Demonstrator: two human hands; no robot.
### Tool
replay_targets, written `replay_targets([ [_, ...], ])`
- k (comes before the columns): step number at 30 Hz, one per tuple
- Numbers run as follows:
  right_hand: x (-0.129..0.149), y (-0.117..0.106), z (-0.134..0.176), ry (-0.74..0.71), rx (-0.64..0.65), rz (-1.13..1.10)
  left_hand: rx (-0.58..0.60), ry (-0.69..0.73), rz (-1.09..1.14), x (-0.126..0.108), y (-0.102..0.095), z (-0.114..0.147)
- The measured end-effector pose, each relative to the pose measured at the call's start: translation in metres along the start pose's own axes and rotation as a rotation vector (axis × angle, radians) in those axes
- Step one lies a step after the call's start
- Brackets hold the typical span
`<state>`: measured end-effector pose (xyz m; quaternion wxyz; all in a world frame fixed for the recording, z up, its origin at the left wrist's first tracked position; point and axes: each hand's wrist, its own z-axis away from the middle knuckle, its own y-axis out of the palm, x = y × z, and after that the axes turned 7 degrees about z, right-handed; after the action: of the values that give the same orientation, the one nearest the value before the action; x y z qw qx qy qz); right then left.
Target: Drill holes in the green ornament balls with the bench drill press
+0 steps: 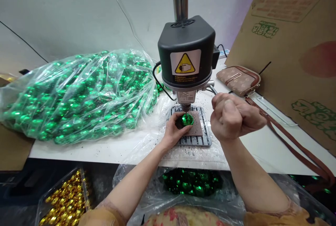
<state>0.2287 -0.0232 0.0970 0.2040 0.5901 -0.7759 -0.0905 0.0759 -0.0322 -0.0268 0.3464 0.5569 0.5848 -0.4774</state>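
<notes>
Under the black drill press (pixel 186 54), my left hand (pixel 175 129) pinches a shiny green faceted ball (pixel 187 119) between thumb and fingers. The ball rests over a brown board (pixel 197 129) on the slotted metal base (pixel 207 138). The drill's tip meets the top of the ball, though I cannot tell how deep it is. To the right of the press, my right hand (pixel 231 117) is closed in a fist round the press's metal lever (pixel 213 89); its grip end is hidden by the fingers.
A large clear bag of green balls (pixel 86 96) lies on the left of the white table. More green balls (pixel 191 182) sit in plastic at my lap. Gold balls (pixel 67 201) fill a clear bin at lower left. A patterned purse (pixel 238 79) and a cardboard box (pixel 294 54) stand right.
</notes>
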Motion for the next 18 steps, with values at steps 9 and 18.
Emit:
replay_targets([
  [9,0.007,0.021,-0.053,0.319,-0.006,0.032,0.000,0.016,-0.223,-0.034,-0.009,0.039],
  [18,0.008,0.020,-0.050,0.335,-0.050,0.052,0.086,0.074,-0.315,-0.028,-0.066,0.019],
])
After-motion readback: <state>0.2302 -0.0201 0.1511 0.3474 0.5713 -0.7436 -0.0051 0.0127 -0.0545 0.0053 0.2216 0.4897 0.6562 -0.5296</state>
